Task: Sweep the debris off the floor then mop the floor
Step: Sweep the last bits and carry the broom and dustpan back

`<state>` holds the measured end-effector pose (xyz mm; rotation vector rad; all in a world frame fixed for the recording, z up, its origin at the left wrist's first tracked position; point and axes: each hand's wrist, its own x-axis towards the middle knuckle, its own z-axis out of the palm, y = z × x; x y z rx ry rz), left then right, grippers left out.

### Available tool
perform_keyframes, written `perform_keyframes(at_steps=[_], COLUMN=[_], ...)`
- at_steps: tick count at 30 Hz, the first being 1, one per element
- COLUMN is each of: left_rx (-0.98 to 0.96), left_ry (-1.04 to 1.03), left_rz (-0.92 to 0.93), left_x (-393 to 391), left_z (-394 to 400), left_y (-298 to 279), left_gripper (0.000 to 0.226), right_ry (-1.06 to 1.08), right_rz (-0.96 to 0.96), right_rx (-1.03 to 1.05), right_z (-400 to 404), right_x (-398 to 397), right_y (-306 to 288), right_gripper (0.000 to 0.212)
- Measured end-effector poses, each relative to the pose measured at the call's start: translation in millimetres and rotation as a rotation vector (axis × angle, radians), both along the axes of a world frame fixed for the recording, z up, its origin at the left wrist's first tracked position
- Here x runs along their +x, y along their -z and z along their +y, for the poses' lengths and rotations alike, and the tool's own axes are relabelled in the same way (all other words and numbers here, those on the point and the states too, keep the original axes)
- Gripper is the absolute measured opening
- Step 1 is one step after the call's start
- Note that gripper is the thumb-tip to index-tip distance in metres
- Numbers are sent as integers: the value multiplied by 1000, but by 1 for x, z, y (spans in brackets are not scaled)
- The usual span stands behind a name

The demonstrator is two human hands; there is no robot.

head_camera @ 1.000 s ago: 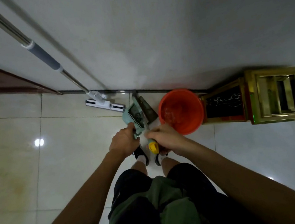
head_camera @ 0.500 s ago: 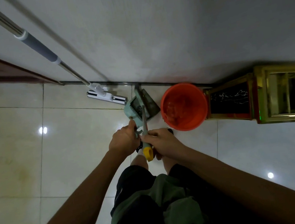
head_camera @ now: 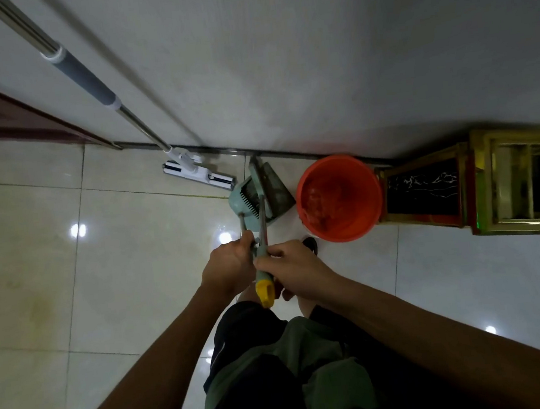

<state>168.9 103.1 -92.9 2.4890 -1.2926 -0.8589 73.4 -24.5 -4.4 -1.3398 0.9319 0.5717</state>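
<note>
**Sweeping tools in hand; mopping not begun**

Head view: The left hand (head_camera: 227, 266) grips the dustpan (head_camera: 245, 203) shaft; the right hand (head_camera: 294, 263) grips the yellow-tipped broom handle (head_camera: 264, 280). Both tools stand by the wall. The mop (head_camera: 197, 172) leans there untouched, beside the orange bucket (head_camera: 340, 198). No debris is discernible on the floor (head_camera: 83, 259). Open tile lies leftward; a gold stand (head_camera: 482, 190) crowds the right.
</note>
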Motion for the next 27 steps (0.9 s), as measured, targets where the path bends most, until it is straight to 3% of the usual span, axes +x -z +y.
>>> perform_keyframes(at_steps=[8,14,20,25,27], left_rx=[2,-7,-9,-31,-27], left_ry=[-20,31,64,48,35], left_rz=[87,194,255,253,242], left_x=[-5,-6,-2,-2,-3], left_z=[8,13,15,11,11], left_y=[8,10,12,10,10], left_gripper=[47,73,56,44,41], right_ry=[-96,-119,-136,-173,-193], right_rz=[-11,-15,-35,-60,-35], right_rx=[-12,-21,-54,-218,-321], right_z=[2,8,13,-5,-19], right_x=[-7,-11,-13,-21,-30], right_y=[-4,-4,-6,-6,3], right_gripper=[25,24,29,42,36])
